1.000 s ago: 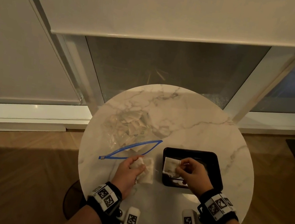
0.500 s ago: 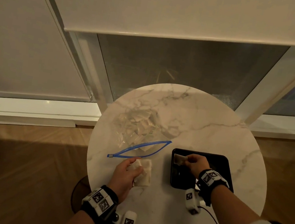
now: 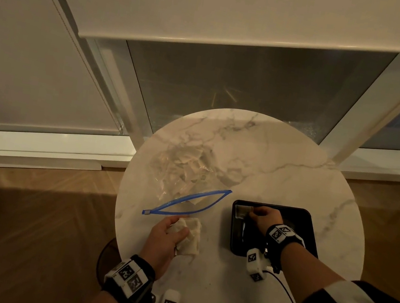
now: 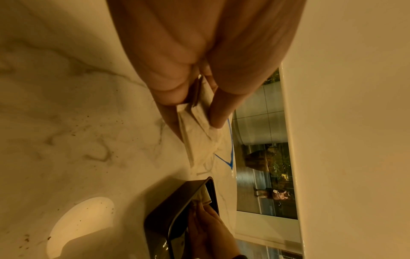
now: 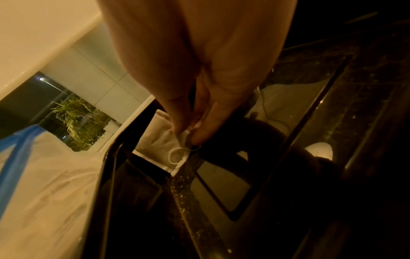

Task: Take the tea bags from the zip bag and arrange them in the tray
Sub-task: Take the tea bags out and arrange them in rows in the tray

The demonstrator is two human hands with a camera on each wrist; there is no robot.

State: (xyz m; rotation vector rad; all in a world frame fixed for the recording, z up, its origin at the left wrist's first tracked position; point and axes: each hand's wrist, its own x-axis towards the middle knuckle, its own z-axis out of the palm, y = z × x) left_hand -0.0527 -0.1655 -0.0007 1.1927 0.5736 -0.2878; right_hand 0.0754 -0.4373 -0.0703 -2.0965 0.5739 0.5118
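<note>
1. The fingers [image 5: 206,129] of the right hand [image 3: 263,218] pinch one tea bag [image 5: 164,140] by its near corner, beside its looped string, and hold it low in the far left corner of the black tray [image 3: 310,228].
2. The left hand [image 3: 165,238] has thumb and fingers pressed together on a small stack of tea bags [image 4: 197,133], which rests on the desk [image 3: 296,172] just left of the tray.
3. The zip bag [image 3: 184,172] lies open on the desk beyond the left hand, its blue mouth gaping toward the person, with more tea bags bunched inside.
4. My judgement: this is the placing step, early in the task, since only this one bag shows in the tray.
5. Risk: the string loop sits right at the pinch, so it may catch a fingertip on release and drag the bag out of its corner.
6. Risk: the tray floor looks glossy, so a light bag could slide if nudged.
7. Risk: the left hand's stack is fanned, so a loose hold may let a bag slip onto the desk.
8. Risk: the right forearm crosses the tray's near rim and could shift the tray.
</note>
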